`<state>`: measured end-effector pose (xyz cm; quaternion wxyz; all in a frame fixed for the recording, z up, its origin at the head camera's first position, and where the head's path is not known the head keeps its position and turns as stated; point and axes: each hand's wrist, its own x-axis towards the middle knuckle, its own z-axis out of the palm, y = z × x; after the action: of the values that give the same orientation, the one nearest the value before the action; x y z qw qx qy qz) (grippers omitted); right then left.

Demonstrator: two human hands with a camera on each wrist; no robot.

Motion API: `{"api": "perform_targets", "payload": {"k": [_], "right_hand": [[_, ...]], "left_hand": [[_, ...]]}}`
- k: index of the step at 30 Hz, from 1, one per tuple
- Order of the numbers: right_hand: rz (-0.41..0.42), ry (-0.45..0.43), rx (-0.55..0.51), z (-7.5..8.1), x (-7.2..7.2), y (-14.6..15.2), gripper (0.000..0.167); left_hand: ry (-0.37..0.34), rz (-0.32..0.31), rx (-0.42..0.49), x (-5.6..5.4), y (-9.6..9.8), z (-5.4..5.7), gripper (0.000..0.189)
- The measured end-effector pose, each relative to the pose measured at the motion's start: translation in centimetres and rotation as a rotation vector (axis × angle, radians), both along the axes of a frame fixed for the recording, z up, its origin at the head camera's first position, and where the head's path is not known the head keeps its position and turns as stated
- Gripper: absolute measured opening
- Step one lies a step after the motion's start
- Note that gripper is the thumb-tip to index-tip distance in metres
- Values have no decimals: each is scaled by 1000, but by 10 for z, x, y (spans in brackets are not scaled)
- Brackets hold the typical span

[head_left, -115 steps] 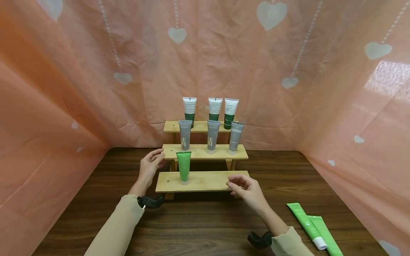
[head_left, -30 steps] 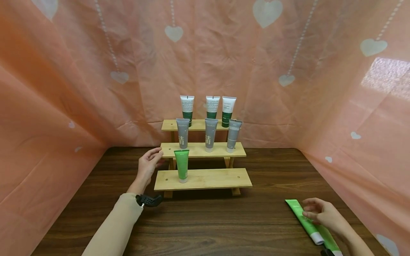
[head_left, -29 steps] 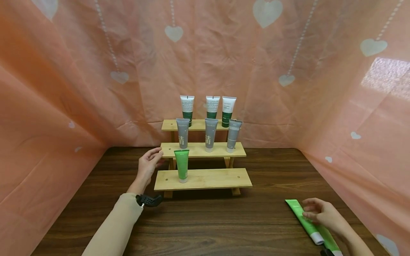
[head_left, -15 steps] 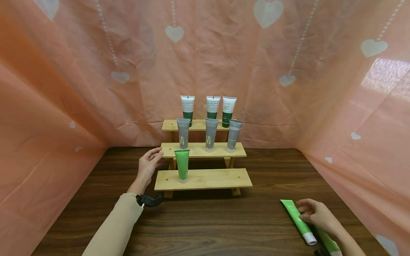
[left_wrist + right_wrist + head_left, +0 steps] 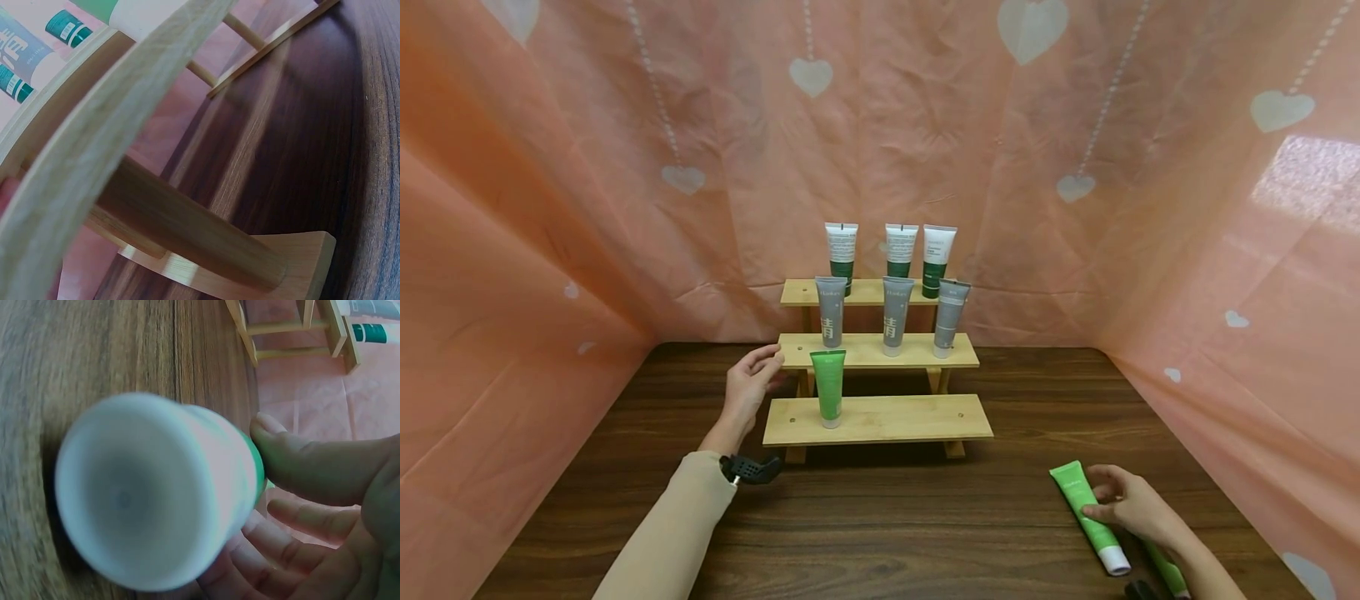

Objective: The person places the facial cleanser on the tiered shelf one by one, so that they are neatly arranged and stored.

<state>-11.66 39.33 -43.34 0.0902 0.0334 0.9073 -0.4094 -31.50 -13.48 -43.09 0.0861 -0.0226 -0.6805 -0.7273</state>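
My right hand (image 5: pixel 1131 500) holds a green squeeze tube (image 5: pixel 1075 493) by its side, thumb on the near face and fingers behind. The tube slants, its white cap (image 5: pixel 134 494) toward me and close over the table. A second green tube (image 5: pixel 1167 571) lies mostly hidden under the right forearm. My left hand (image 5: pixel 748 387) holds the left end of the wooden three-step display stand (image 5: pixel 895 421) at its middle shelf, with fingers reaching below the board. On the bottom step, at left, an upright green tube (image 5: pixel 829 387) stands on its cap.
Three grey tubes, one being the middle grey tube (image 5: pixel 895 317), stand on the middle step. Three white-and-green tubes, including the right one (image 5: pixel 936 260), stand on the top step. A pink cloth (image 5: pixel 1037 250) with hearts surrounds the dark wooden table (image 5: pixel 880 525).
My right hand has gone from the stand's bottom shelf to the tubes at right and taken hold of one. That tube has shifted left and turned slightly. The left hand stays at the stand.
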Motion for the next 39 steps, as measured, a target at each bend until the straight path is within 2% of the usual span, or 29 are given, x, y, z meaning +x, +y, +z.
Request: {"api": "perform_targets", "payload": {"k": [4, 14, 19, 23, 26, 33, 39], "right_hand": [[6, -18, -2, 0, -1, -2, 77], [25, -25, -8, 0, -4, -8, 67], [10, -23, -20, 0, -5, -10, 67], [12, 22, -31, 0, -6, -12, 68], [5, 53, -32, 1, -6, -13, 68], [-17, 112, -74, 8, -7, -17, 70], [-43, 154, -108, 14, -7, -24, 73]], "left_hand": [[-4, 3, 4, 0, 0, 0, 43], [-27, -2, 22, 2, 1, 3, 42], [-33, -11, 20, 11, 3, 14, 38], [-31, -9, 0, 19, 5, 22, 38], [-30, -11, 0, 22, 5, 25, 38], [-28, -13, 10, 21, 6, 23, 37], [-19, -6, 8, 6, 2, 6, 42]]}}
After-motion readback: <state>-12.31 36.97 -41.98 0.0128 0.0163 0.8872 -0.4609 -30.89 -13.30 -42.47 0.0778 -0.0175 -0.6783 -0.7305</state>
